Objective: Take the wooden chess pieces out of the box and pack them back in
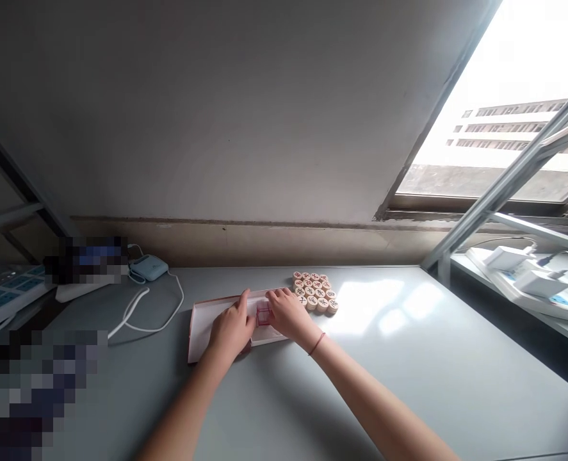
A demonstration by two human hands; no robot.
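A flat white box with a pink rim (pixel 201 326) lies on the grey table (pixel 408 358). Both my hands rest over its right part. My left hand (pixel 232 328) has its fingers curled against a folded white sheet in the box. My right hand (pixel 287 312) presses down beside it. Between the two hands sits a small clear pink cube (pixel 263 313), touched by both. Just right of the box several round wooden chess pieces (pixel 315 292) with black and red characters lie packed flat in rows.
A white cable (pixel 144 314) runs from a small blue device (pixel 148 267) at the back left. Power strips sit at the far left (pixel 5 296) and on the right shelf (pixel 528 282) under the window. A metal frame post (pixel 480 211) slants at right.
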